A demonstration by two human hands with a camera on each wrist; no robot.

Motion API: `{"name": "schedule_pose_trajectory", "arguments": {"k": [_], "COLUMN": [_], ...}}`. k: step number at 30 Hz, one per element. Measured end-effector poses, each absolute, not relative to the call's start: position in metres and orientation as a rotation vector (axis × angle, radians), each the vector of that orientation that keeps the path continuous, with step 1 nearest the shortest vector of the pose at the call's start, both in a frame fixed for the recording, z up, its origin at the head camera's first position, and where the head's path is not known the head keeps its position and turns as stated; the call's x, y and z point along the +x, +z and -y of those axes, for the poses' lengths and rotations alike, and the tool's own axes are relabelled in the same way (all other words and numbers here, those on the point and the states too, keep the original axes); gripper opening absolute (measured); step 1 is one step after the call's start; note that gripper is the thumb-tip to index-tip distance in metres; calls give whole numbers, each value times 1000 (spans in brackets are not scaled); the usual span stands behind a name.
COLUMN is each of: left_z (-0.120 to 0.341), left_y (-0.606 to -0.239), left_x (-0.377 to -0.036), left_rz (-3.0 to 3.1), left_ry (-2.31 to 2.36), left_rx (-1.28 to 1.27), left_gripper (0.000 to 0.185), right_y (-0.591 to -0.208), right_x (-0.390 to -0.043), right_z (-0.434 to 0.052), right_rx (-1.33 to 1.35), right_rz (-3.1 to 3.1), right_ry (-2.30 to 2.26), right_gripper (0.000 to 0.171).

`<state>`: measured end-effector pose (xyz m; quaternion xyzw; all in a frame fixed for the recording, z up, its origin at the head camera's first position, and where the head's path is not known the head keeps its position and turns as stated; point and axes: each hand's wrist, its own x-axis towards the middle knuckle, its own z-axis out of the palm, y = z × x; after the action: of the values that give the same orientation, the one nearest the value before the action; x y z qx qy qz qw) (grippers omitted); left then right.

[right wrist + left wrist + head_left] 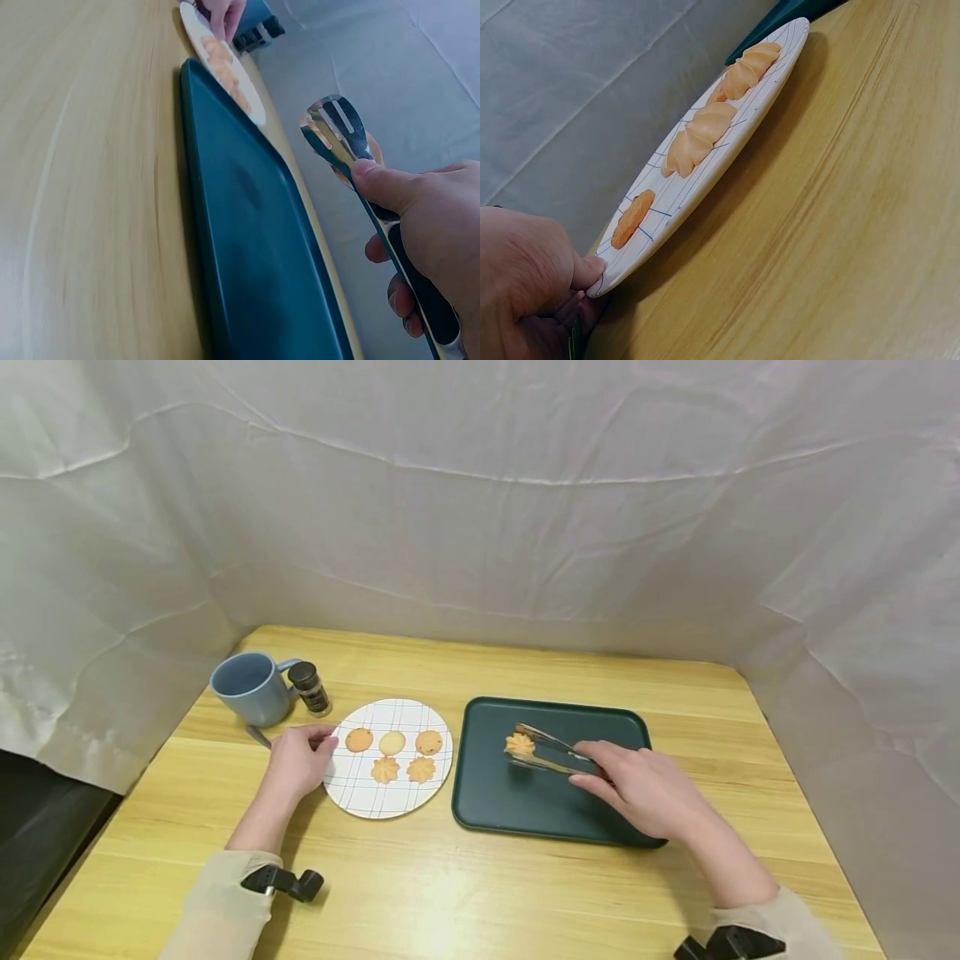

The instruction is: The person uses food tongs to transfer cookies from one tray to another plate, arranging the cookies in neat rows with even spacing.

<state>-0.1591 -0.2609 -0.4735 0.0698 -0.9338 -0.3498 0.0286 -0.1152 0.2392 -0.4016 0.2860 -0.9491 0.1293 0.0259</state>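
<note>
- White cloth walls a wooden table [525,877].
- Right hand [637,785] grips tongs [551,750] pinching a cookie [519,744] over the tray's [525,810] far left corner.
- Left hand [298,760] pinches the plate's [375,797] left rim.

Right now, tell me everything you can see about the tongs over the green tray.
The tongs are shiny metal with flat slotted tips and dark handle sections, seen in the right wrist view. The right hand holds them near the handle end, thumb on top, fingers curled beneath. They lie nearly level above the dark green tray, tips pointing toward the plate. The tips pinch a ridged, flower-shaped orange cookie, held over the tray's left part.
</note>
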Motion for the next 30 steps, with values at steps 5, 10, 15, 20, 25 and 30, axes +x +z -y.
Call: {"name": "schedule_pose_trajectory", "arguments": {"k": [5,10,15,20,25,30], "left_z": [260,260,260,260,261,262], "left_y": [-473,-472,-472,-472,-473,-474], "left_x": [-159,-160,-160,-160,-159,-159], "left_rz": [2881,2877,2868,2867,2881,2880], "left_ry": [-1081,-1088,-1086,-1088,-1094,-1094], "left_rx": [214,210,199,194,211,209], "left_gripper": [31,31,30,30,30,30], "right_y": [-398,-398,-399,-403,-407,-409], "right_x": [-120,-126,-131,-136,-142,-146], "right_z": [-224,-209,-193,-176,-157,-140], "right_rx": [924,958,981,1019,1079,1136], "right_rz": [2938,2938,2932,2911,2884,2865], "right_ry": [409,405,415,435,445,437], "right_gripper": [52,55,59,60,58,56]}}
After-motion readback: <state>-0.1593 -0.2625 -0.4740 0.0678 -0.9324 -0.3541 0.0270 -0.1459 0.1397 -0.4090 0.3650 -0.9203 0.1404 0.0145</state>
